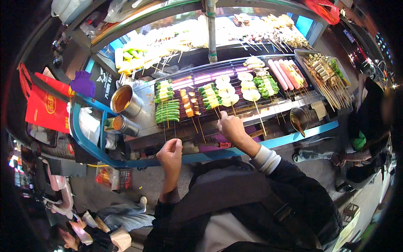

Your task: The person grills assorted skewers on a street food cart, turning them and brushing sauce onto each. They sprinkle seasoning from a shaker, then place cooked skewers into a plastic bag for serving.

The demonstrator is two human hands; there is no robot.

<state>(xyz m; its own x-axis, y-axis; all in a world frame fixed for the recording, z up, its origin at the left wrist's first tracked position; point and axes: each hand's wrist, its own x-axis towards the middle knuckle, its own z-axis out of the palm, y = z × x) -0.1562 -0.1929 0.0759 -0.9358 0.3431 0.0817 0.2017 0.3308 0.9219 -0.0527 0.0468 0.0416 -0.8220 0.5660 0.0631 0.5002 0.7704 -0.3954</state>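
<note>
My left hand (170, 154) is in front of the grill's left end, thumb and fingers pinched at the lower end of a thin skewer. That skewer runs up to a row of green pods (167, 111), which look like green beans. My right hand (232, 127) is closed around the stick of a skewer of green leafy rolls (211, 96) lying on the grill. Left of those rolls lie narrow skewers of orange-brown cubes (187, 103). To their right are skewers of pale round slices (225, 91), leafy greens (266, 85) and pink sausages (281, 74).
A steel pot of reddish-brown sauce (122, 98) and a shaker tin (126, 125) stand left of the grill. A sauce cup with a brush (298, 119) is at the front right. Beyond it sits a tray of skewers (346, 78). A blue rail (195, 157) crosses before me; people are nearby.
</note>
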